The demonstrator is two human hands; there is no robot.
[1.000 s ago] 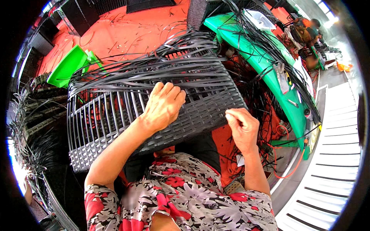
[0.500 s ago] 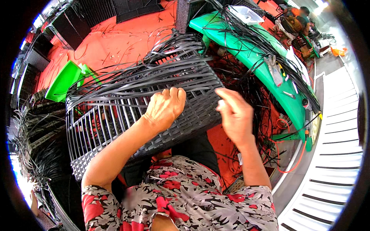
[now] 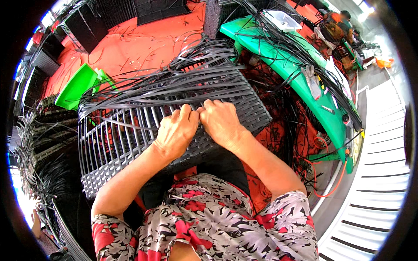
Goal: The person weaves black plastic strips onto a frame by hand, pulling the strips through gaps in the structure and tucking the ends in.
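Note:
A black woven panel (image 3: 257,114) of flat plastic rattan lies tilted across my lap, finely woven along its near and right side, with open bars (image 3: 114,135) on the left. Loose black strips (image 3: 148,96) run in a bundle over its far part. My left hand (image 3: 176,132) is closed at the weave's edge near the middle. Right beside it, nearly touching, my right hand (image 3: 222,123) is closed too. Both seem to pinch a black strip of the weave; their fingertips are hidden beneath the knuckles.
A green table (image 3: 278,56) at the right carries black strips, a grey glove (image 3: 311,82) and a clear plastic box (image 3: 283,20). A bright green stool (image 3: 77,89) stands at the far left. Cut strips litter the red floor (image 3: 143,43). A person (image 3: 337,30) sits far right.
My right hand has come in leftward from the panel's right edge to beside my left hand and closed. My left hand has shifted slightly left and nearer.

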